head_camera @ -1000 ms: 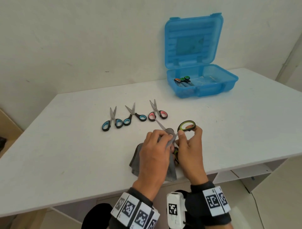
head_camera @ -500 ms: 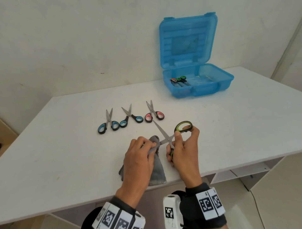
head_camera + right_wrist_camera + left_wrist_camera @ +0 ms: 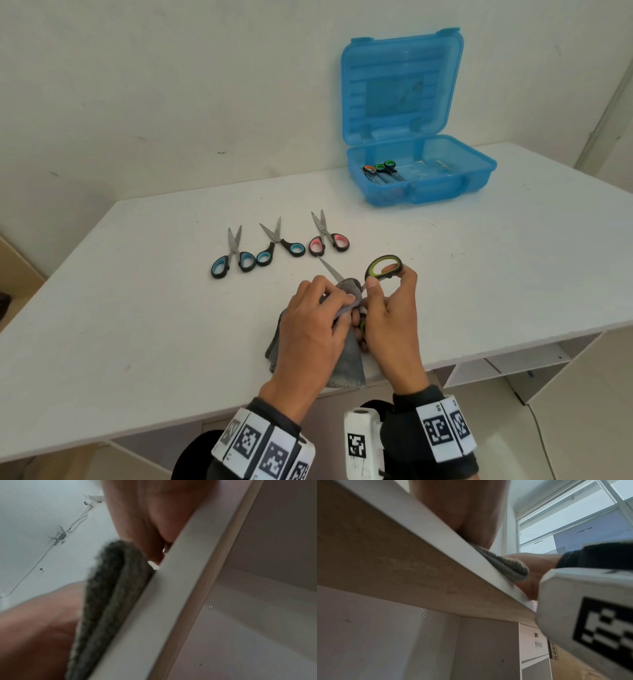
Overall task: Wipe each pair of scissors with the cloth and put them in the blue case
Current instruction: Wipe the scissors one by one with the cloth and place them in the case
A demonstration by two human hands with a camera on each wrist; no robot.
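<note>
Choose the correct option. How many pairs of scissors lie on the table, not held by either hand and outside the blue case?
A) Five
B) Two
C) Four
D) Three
D: three lie in a row on the table: two blue-handled scissors and one pink-handled pair; the green-handled pair is in the right hand.

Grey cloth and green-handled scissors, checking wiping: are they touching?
Touching. Head view: left hand pinches grey cloth round a blade of the green-handled scissors.
</note>
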